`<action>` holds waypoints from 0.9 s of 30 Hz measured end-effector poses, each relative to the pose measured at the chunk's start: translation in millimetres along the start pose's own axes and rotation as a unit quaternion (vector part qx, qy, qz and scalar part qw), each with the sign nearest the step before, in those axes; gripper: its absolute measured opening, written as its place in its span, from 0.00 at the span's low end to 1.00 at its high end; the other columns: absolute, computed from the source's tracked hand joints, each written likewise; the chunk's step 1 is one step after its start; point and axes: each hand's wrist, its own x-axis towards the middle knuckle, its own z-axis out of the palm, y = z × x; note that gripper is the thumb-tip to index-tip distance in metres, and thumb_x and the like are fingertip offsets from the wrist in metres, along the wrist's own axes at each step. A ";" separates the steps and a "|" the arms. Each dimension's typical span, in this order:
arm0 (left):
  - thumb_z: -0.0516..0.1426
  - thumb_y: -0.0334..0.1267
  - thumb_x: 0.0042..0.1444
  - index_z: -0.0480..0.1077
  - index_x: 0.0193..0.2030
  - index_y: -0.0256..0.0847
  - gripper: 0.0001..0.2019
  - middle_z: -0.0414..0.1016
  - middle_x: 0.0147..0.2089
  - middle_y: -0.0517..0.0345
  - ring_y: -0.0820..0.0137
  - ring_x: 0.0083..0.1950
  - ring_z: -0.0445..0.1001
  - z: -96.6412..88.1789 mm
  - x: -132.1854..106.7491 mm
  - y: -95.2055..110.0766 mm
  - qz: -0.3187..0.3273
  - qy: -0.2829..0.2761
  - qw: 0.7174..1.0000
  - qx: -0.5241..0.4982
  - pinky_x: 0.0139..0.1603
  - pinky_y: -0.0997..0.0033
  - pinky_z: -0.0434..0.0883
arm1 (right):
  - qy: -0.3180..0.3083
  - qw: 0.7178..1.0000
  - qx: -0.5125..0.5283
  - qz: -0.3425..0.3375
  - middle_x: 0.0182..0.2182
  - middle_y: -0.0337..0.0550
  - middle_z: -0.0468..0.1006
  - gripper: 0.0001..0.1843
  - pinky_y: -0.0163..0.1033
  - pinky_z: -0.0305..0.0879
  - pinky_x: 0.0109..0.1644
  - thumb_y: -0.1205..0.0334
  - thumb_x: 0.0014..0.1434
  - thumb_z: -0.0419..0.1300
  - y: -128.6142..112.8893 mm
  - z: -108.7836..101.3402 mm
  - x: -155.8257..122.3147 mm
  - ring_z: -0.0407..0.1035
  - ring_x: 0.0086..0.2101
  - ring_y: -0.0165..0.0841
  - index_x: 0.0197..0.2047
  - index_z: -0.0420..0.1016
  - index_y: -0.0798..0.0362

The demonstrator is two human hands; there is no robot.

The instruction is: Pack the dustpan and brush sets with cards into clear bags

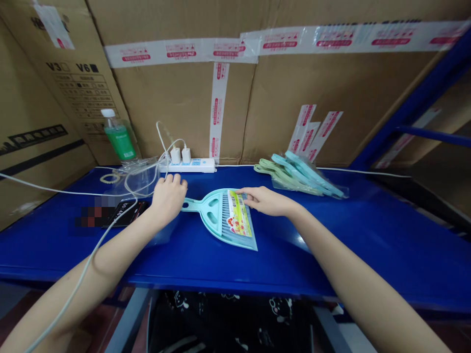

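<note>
A light teal dustpan (217,215) with a colourful paper label (238,215) lies flat on the blue table (368,230). My left hand (168,197) is closed around the end of the dustpan's handle. My right hand (265,200) rests on the pan's far right edge by the label, fingers stretched flat and pressing down.
A pile of teal and green dustpans in clear bags (300,175) lies at the back right. A white power strip (191,164) with chargers, a green bottle (118,136), clear bags (138,176) and a phone (127,212) sit at the back left. Cardboard boxes (294,93) wall off the rear.
</note>
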 end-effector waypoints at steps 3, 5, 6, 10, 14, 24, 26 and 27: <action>0.42 0.25 0.59 0.74 0.40 0.32 0.19 0.73 0.43 0.38 0.55 0.47 0.71 -2.0 -0.2 -3.5 -0.031 -0.020 0.999 0.031 0.39 0.62 0.65 | 0.004 1.000 0.004 -0.007 0.28 0.44 0.75 0.24 0.38 0.61 0.32 0.67 0.59 0.49 1.0 0.4 0.4 0.67 0.28 0.33 0.58 0.66 0.61; 0.42 0.24 0.59 0.74 0.41 0.31 0.19 0.72 0.47 0.37 0.55 0.48 0.70 -2.8 0.2 -3.5 -0.050 -0.042 0.997 0.042 0.40 0.63 0.64 | 0.004 1.000 0.007 -0.003 0.28 0.44 0.75 0.24 0.37 0.60 0.32 0.67 0.59 0.49 0.8 0.2 0.3 0.67 0.28 0.33 0.58 0.66 0.60; 0.42 0.24 0.59 0.74 0.41 0.31 0.19 0.71 0.48 0.36 0.55 0.49 0.70 -3.0 0.6 -3.2 -0.056 -0.055 0.996 0.045 0.40 0.64 0.64 | 0.004 1.000 0.008 0.001 0.28 0.44 0.75 0.24 0.37 0.60 0.32 0.67 0.59 0.49 0.5 0.1 0.2 0.67 0.28 0.33 0.58 0.66 0.60; 0.42 0.24 0.59 0.74 0.43 0.30 0.20 0.71 0.49 0.35 0.56 0.51 0.69 -4.2 1.9 -2.1 -0.073 -0.100 0.992 0.037 0.42 0.65 0.62 | 0.001 1.000 0.011 0.011 0.28 0.44 0.75 0.24 0.37 0.60 0.31 0.67 0.59 0.50 -0.6 0.0 -0.4 0.66 0.27 0.33 0.58 0.66 0.61; 0.41 0.24 0.58 0.73 0.45 0.27 0.21 0.71 0.47 0.34 0.55 0.50 0.68 -6.3 1.7 -3.4 -0.106 -0.092 0.990 0.024 0.42 0.65 0.61 | 0.000 1.000 0.011 0.014 0.28 0.44 0.75 0.24 0.38 0.60 0.32 0.67 0.59 0.50 -1.5 0.3 -0.4 0.66 0.27 0.33 0.58 0.66 0.61; 0.41 0.21 0.56 0.68 0.52 0.17 0.22 0.65 0.55 0.19 0.48 0.52 0.70 -3.3 2.0 -3.8 -0.144 -0.162 0.976 0.008 0.43 0.60 0.61 | -0.003 1.000 0.004 0.003 0.28 0.43 0.75 0.25 0.37 0.60 0.32 0.67 0.59 0.50 1.2 1.0 0.0 0.67 0.27 0.33 0.59 0.65 0.60; 0.43 0.20 0.54 0.71 0.49 0.20 0.21 0.71 0.49 0.23 0.51 0.49 0.72 -2.9 3.3 -4.9 -0.136 -0.184 0.974 -0.003 0.42 0.61 0.61 | 0.000 1.000 0.005 -0.007 0.28 0.43 0.75 0.24 0.37 0.60 0.31 0.66 0.59 0.50 3.9 1.9 0.4 0.67 0.27 0.32 0.59 0.66 0.59; 0.44 0.20 0.54 0.73 0.47 0.22 0.20 0.74 0.45 0.26 0.53 0.47 0.73 -2.8 3.9 -5.6 -0.130 -0.192 0.973 -0.009 0.41 0.62 0.61 | 0.001 1.000 0.005 -0.012 0.27 0.43 0.75 0.24 0.36 0.60 0.31 0.66 0.59 0.50 5.0 2.3 0.6 0.67 0.27 0.32 0.59 0.66 0.58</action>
